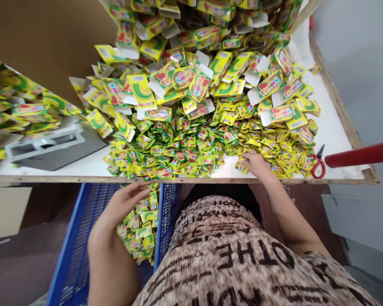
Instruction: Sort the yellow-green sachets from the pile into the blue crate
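Note:
My left hand [127,202] is over the blue crate [72,238], just below the front edge of the table, its fingers extended and nothing seen in them. Small boxes [143,231] fill part of that crate. On the table, my right hand [253,163] touches a small yellow packet [241,165] with its fingertips, at a gap in the packet heap. Green and yellow packets [185,148] are heaped along the table front. Behind them, yellow boxes [140,91] with open white flaps are piled high.
Red-handled scissors [318,165] lie at the table's right front, beside a red bar [360,154]. A grey metal holder [57,146] stands at the left. Wooden strips edge the white table [335,123]. A brown cardboard panel [51,38] rises at back left.

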Motion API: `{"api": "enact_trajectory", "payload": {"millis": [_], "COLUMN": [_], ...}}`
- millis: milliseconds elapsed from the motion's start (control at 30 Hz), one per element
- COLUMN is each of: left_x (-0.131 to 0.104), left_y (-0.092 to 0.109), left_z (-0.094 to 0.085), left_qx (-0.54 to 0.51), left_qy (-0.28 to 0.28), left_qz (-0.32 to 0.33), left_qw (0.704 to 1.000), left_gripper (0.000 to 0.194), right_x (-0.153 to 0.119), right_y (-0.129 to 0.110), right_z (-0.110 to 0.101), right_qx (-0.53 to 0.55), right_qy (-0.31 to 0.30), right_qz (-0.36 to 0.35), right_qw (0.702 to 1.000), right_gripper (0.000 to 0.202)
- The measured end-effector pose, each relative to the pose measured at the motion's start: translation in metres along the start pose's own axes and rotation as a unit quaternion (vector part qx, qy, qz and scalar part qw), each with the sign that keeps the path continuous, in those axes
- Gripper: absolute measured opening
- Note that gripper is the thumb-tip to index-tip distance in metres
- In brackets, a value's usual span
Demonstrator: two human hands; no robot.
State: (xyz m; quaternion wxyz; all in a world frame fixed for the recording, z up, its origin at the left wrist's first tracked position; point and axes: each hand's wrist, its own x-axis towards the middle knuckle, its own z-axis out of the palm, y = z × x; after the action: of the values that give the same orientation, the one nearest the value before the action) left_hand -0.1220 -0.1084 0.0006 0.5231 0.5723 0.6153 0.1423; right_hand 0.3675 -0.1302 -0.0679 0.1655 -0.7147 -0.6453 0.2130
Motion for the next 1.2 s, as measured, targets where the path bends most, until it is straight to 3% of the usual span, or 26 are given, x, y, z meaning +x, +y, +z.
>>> {"api": "enact_trajectory", "payload": {"millis": [133, 300, 367, 467, 600, 667, 733, 800, 867, 900, 967, 1033, 1100, 1200], "left_x": [0.040, 0.131, 0.169, 0.217, 0.249, 0.245, 0.225, 0.191, 0.152, 0.133, 0.103, 0.089, 0.087, 0.095], "left_y": [0.083, 0.144, 0.164, 0.197, 0.235, 0.244, 0.243, 0.232, 0.216, 0.208, 0.192, 0.179, 0.169, 0.158], "left_z": [0.014, 0.019, 0.014, 0.005, -0.005, -0.007, -0.007, -0.001, 0.015, 0.029, 0.068, 0.115, 0.159, 0.198], "left_qx": [0.011, 0.037, 0.048, 0.068, 0.062, 0.056, 0.047, 0.015, -0.015, -0.015, 0.025, 0.075, 0.087, 0.005], "left_qy": [0.040, 0.221, 0.297, 0.370, 0.394, 0.393, 0.400, 0.405, 0.348, 0.281, 0.093, -0.061, -0.109, -0.095], "left_qz": [0.169, 0.282, 0.281, 0.249, 0.201, 0.195, 0.213, 0.268, 0.326, 0.343, 0.341, 0.322, 0.313, 0.299], "left_qw": [0.985, 0.933, 0.911, 0.892, 0.895, 0.897, 0.890, 0.874, 0.879, 0.896, 0.935, 0.942, 0.939, 0.949], "left_gripper": [0.035, 0.014, 0.015, 0.032, 0.041, 0.041, 0.038, 0.034, 0.036, 0.037, 0.035, 0.034, 0.037, 0.049], "right_x": [-0.006, -0.024, -0.033, -0.042, -0.047, -0.050, -0.055, -0.060, -0.061, -0.059, -0.052, -0.042, -0.031, -0.021], "right_y": [-0.004, -0.014, -0.019, -0.025, -0.024, -0.021, -0.017, -0.016, -0.023, -0.029, -0.047, -0.067, -0.083, -0.090], "right_z": [0.005, 0.008, 0.005, 0.001, 0.001, 0.005, 0.009, 0.010, 0.006, 0.002, -0.010, -0.019, -0.023, -0.020], "right_qx": [-0.116, -0.103, -0.067, -0.044, -0.031, -0.011, 0.006, 0.033, 0.090, 0.129, 0.222, 0.313, 0.361, 0.313], "right_qy": [0.022, 0.005, 0.009, 0.028, 0.050, 0.047, 0.039, 0.031, 0.042, 0.056, 0.116, 0.185, 0.209, 0.213], "right_qz": [-0.040, -0.059, -0.078, -0.087, -0.054, -0.066, -0.076, -0.072, -0.051, -0.039, -0.003, 0.010, -0.008, -0.053], "right_qw": [0.992, 0.993, 0.995, 0.995, 0.997, 0.997, 0.996, 0.996, 0.994, 0.989, 0.968, 0.931, 0.909, 0.924], "right_gripper": [0.012, 0.007, 0.005, 0.004, 0.013, 0.020, 0.019, 0.014, 0.015, 0.018, 0.023, 0.025, 0.025, 0.023]}}
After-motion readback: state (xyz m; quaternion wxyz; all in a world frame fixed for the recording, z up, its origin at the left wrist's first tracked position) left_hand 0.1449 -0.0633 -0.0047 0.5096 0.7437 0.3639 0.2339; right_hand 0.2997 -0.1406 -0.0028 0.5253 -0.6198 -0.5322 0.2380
